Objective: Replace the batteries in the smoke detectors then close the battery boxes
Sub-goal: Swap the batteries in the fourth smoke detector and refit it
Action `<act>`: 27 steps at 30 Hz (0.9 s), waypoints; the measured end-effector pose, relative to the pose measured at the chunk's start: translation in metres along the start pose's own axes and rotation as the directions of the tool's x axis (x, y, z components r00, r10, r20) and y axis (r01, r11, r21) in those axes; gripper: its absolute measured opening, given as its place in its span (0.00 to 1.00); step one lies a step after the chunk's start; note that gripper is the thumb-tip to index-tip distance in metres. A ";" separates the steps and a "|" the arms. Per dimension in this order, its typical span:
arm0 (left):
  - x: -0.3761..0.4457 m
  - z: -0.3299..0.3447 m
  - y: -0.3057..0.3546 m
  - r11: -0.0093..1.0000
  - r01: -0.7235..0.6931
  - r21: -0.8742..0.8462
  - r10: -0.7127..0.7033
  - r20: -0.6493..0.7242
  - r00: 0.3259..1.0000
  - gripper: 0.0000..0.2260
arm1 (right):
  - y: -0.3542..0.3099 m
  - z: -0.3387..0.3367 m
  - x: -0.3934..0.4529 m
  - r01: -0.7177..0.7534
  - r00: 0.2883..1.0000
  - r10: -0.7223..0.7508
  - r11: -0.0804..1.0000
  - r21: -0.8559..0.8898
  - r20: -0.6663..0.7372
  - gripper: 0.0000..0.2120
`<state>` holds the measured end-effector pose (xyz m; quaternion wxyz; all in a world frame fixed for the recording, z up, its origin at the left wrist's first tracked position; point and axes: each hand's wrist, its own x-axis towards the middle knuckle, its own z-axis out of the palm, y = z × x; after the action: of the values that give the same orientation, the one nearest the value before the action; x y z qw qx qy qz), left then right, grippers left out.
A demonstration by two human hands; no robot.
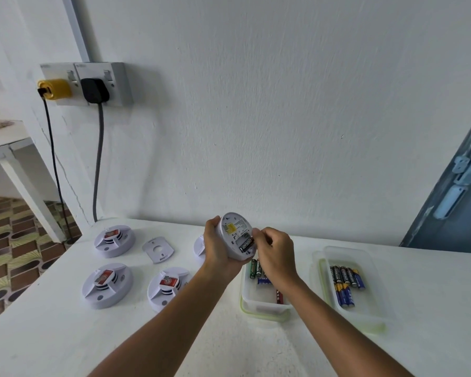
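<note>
Battery swap under way above the worktop's far edge: your left hand [215, 248] grips the smoke detector [235, 235], your right hand [273, 250] pinches an Eveready battery [245, 244] that likely needs pressing flat next.

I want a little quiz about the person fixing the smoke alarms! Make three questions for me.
1. True or false: the left hand holds the raised smoke detector.
2. Which is touching the black battery in the detector? A) right hand B) left hand C) neither
3. Fill in: the yellow plug sits in the wall ____.

Key: 1 true; 2 A; 3 socket
</note>
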<state>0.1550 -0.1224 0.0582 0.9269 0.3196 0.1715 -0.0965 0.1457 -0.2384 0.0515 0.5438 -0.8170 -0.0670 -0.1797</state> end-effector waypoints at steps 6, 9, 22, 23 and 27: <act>0.005 0.001 0.002 1.000 -0.013 -0.013 0.012 -0.014 1.000 0.24 | 0.003 0.001 -0.008 0.094 0.995 -0.092 0.992 -0.078 0.032 0.20; 0.008 0.000 0.000 1.000 -0.015 -0.017 0.014 -0.016 1.000 0.22 | 0.002 -0.002 -0.010 0.117 0.989 -0.107 0.990 -0.085 0.104 0.17; 0.011 -0.004 0.019 0.999 -0.028 0.045 0.032 -0.082 0.996 0.28 | 0.032 -0.009 0.028 0.194 0.754 0.328 0.715 -0.671 0.568 0.21; 0.012 -0.006 0.020 0.999 -0.022 0.034 0.026 -0.105 0.994 0.32 | 0.034 -0.007 0.028 0.232 0.742 0.328 0.693 -0.683 0.585 0.23; 0.011 -0.012 0.025 1.000 -0.019 0.025 0.021 -0.082 0.996 0.27 | 0.039 0.000 0.027 0.271 0.743 0.311 0.670 -0.691 0.593 0.24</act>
<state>0.1697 -0.0967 0.0593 0.9161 0.3360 0.2050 -0.0760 0.1826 -0.2564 0.0282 0.1036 -0.9727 -0.1687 0.1209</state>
